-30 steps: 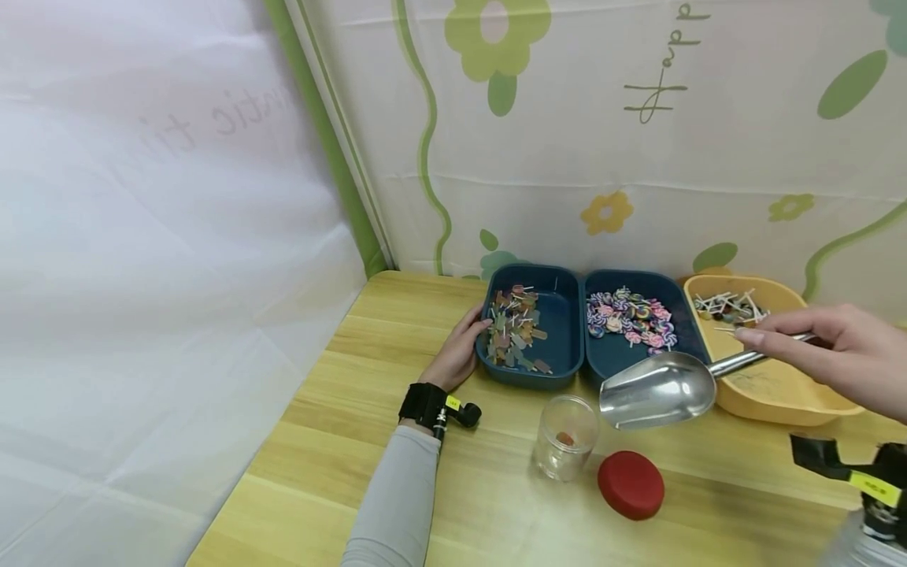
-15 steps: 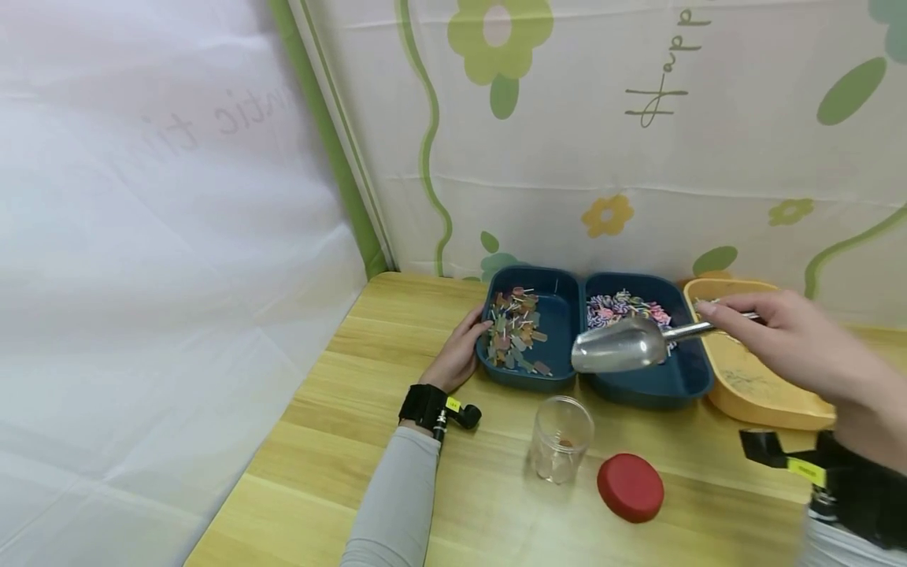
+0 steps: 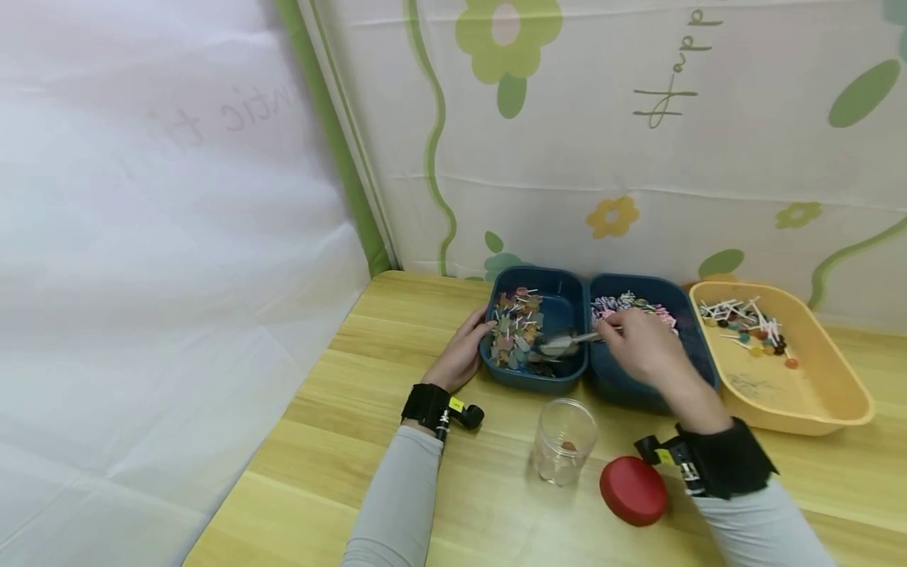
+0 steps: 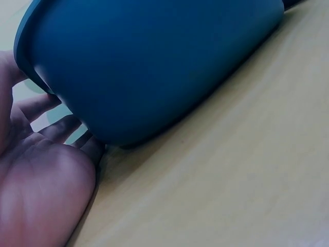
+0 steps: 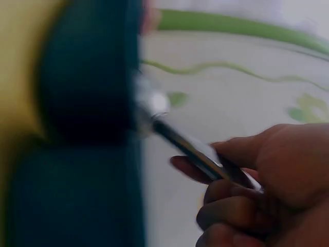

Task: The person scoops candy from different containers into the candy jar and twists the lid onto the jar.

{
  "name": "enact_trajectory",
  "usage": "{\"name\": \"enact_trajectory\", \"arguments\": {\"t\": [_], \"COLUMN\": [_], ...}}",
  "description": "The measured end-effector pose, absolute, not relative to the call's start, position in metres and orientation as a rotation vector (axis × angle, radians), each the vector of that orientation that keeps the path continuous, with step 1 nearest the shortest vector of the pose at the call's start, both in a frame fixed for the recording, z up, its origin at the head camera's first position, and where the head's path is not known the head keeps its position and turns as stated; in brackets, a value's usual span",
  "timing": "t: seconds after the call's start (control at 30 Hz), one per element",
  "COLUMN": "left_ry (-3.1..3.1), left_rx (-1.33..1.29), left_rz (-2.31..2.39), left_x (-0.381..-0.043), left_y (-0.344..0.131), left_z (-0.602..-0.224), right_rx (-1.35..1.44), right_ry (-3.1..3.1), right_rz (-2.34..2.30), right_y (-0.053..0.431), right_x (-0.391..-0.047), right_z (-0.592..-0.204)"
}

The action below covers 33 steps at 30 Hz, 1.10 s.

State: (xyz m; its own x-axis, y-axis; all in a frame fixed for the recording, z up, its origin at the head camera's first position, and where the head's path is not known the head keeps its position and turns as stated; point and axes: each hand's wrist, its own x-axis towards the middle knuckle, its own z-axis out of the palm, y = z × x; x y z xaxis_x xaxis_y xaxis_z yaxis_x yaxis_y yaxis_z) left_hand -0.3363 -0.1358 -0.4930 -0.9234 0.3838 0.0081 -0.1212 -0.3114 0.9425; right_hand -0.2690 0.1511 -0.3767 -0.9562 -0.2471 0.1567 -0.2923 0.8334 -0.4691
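My left hand (image 3: 457,354) steadies the left blue bin (image 3: 527,383), thumb over its rim and fingers along its outer wall (image 4: 118,77). Popsicle-shaped pieces (image 3: 513,327) on tiny sticks lie in that bin, mostly along its left side. In my right hand (image 3: 645,346) is a metal scoop (image 3: 563,344), gripped by its handle (image 5: 187,150). Its bowl is down inside the left bin beside the pieces, blurred. Below my right hand, the middle blue bin (image 3: 697,370) holds swirled lollipop pieces (image 3: 627,303), partly covered by the hand.
A clear jar (image 3: 563,441) with a small brownish piece inside stands uncovered in front of the bins. The red lid (image 3: 633,491) lies right of it, near my right wrist camera. A yellow bin (image 3: 815,394) with round lollipops stands at right. A printed curtain (image 3: 538,157) hangs behind.
My right hand has carried the scoop leftward from over the yellow bin, across the middle bin, and down into the left bin. The left hand keeps its place on the bin.
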Motion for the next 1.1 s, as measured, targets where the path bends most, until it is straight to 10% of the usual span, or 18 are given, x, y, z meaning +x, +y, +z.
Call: {"name": "enact_trajectory", "arguments": {"t": [1.1], "left_ry": [1.63], "left_rx": [0.342], "left_rz": [2.291], "left_x": [-0.338], "left_y": [-0.136], "left_z": [-0.494], "right_rx": [0.337], "right_ry": [-2.897], "right_rz": [1.637], "right_y": [0.155], "right_x": [-0.291], "right_z": [-0.414]}}
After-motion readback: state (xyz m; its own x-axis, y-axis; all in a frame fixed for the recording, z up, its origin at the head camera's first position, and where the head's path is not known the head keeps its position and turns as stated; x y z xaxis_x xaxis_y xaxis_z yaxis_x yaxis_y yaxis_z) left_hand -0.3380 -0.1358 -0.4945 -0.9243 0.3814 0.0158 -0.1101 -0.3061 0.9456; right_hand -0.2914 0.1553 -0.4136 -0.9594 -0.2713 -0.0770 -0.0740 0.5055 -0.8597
